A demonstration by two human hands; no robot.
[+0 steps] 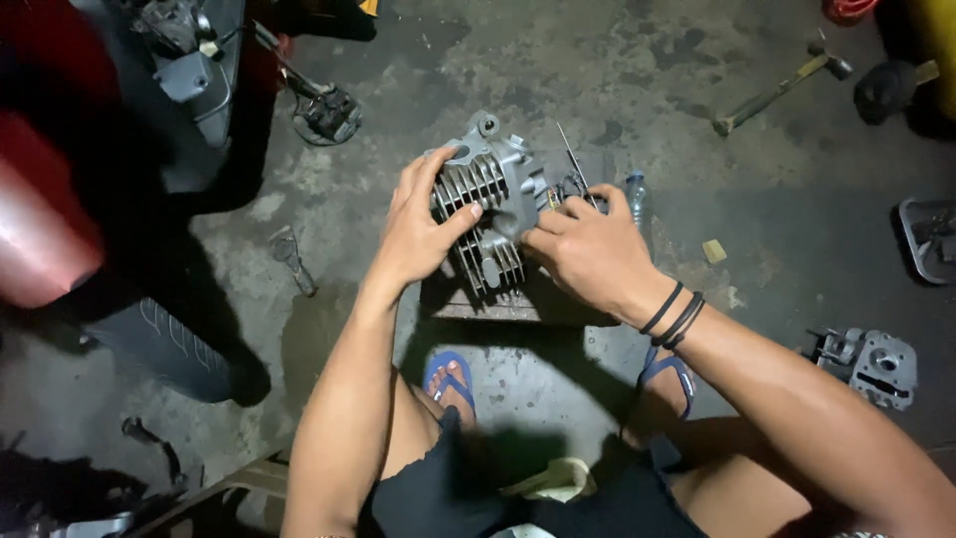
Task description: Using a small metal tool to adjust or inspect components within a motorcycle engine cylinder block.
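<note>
left hand [416, 231] grips the finned engine part [490, 204] from its left side; right hand [588, 251] (fingertips pinching a small piece) works its right face.

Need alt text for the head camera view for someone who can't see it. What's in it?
Two bare hands hold a grey finned engine cylinder head on a small block above a stained concrete floor: left hand on the fins, right hand at its side. A hammer lies beyond.
</note>
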